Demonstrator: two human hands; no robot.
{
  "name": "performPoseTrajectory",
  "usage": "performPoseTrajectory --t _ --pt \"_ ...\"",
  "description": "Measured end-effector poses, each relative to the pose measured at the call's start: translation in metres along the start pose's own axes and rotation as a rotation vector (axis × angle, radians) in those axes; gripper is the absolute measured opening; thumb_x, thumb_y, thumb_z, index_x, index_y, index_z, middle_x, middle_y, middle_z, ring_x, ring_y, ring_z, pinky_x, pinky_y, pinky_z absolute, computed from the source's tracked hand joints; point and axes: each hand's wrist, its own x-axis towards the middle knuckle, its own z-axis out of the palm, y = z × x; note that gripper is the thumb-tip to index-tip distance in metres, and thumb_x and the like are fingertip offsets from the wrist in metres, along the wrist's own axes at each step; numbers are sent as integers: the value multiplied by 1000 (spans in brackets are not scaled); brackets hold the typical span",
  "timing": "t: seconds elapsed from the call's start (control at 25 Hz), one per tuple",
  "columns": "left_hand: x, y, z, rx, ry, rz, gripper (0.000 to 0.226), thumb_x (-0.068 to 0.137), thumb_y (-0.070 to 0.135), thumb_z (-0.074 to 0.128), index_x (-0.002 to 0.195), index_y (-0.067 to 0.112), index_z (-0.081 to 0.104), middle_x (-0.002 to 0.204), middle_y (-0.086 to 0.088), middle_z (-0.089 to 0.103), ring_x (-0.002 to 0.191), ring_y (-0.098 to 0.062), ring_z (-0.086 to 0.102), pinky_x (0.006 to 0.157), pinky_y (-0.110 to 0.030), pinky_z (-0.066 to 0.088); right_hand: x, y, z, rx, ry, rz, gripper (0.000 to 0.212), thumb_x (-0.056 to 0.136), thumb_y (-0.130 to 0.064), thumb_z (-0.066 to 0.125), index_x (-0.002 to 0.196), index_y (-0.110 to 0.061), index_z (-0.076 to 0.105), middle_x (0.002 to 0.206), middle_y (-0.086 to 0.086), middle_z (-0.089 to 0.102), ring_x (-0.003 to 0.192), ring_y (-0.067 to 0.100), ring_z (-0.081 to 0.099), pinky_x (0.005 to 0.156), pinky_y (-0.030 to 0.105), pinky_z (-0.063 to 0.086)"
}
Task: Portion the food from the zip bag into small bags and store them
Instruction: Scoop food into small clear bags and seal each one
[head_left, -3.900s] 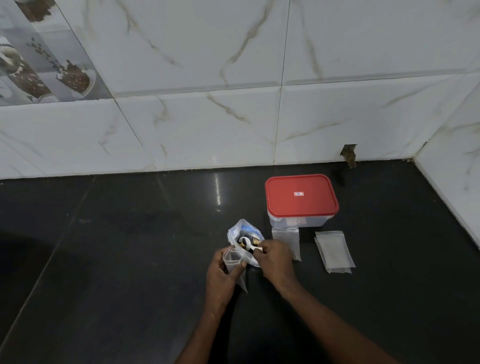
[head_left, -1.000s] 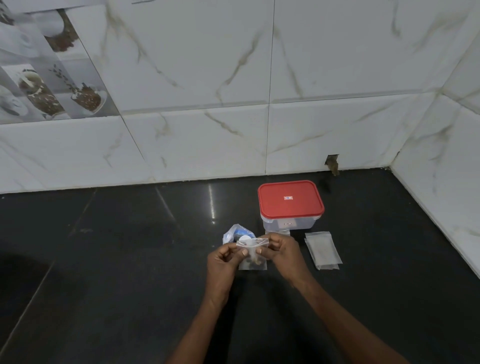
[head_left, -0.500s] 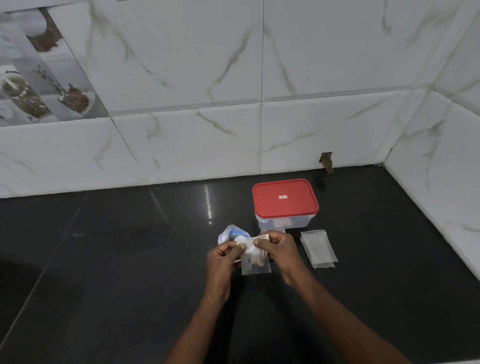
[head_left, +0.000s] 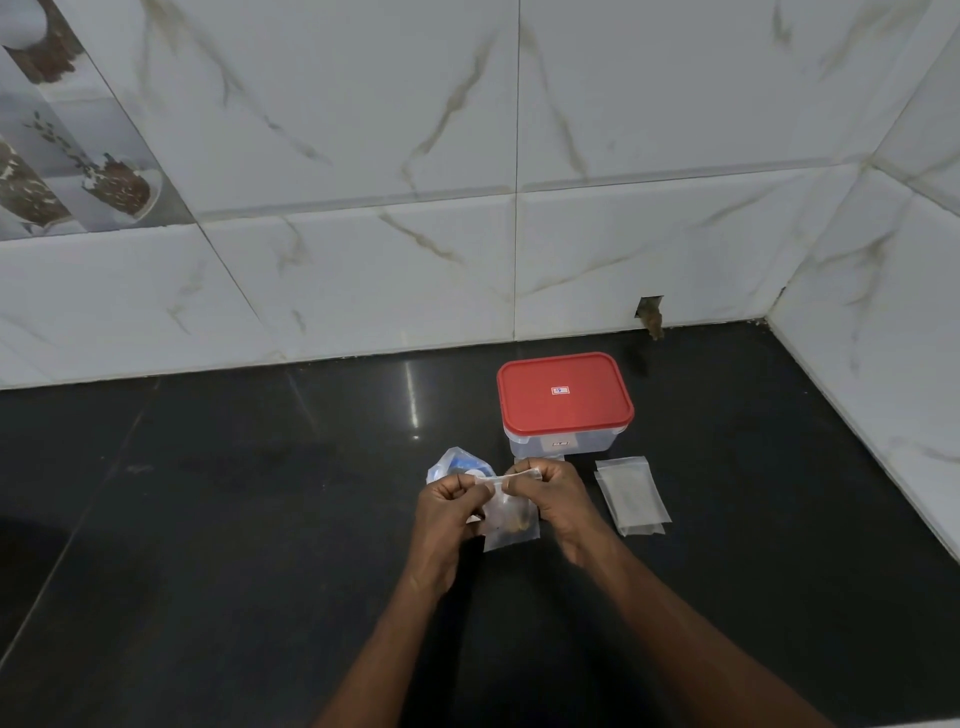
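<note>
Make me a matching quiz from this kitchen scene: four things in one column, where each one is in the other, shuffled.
1 small filled bag
2 red-lidded container
3 empty small bags
4 zip bag

A lying flat, right of the right hand
B pinched at its top by left hand and right hand
C closed, farthest back
D just behind the left hand

Pairs: 1-B, 2-C, 3-A, 4-D

head-worn view, looking down, countertop (head_left: 208, 519) close
</note>
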Motion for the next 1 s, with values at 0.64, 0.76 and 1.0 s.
performPoseTrajectory --t 0.64,0.76,1.0 --pt "8 3 7 93 12 -2 14 87 1 64 82 -12 67 86 -28 72 76 -31 68 64 -33 58 2 2 5 -57 63 38 10 85 -16 72 92 -10 69 91 5 69 93 22 65 73 29 54" --pt "9 2 2 21 20 -11 13 89 0 64 82 -10 69 94 -35 70 80 -36 65 70 -39 56 -1 1 -2 36 55 33 5 85 -12 71 90 -13 71 89 0 72 89 17 69 67 22 53" --pt "9 -1 5 -89 -9 -54 10 83 12 68 85 3 70 97 -20 74 92 -35 70 85 -50 56 -4 0 -6 98 42 -10 8 85 -3 66 90 -2 73 87 9 76 83 22 74 73 36 60"
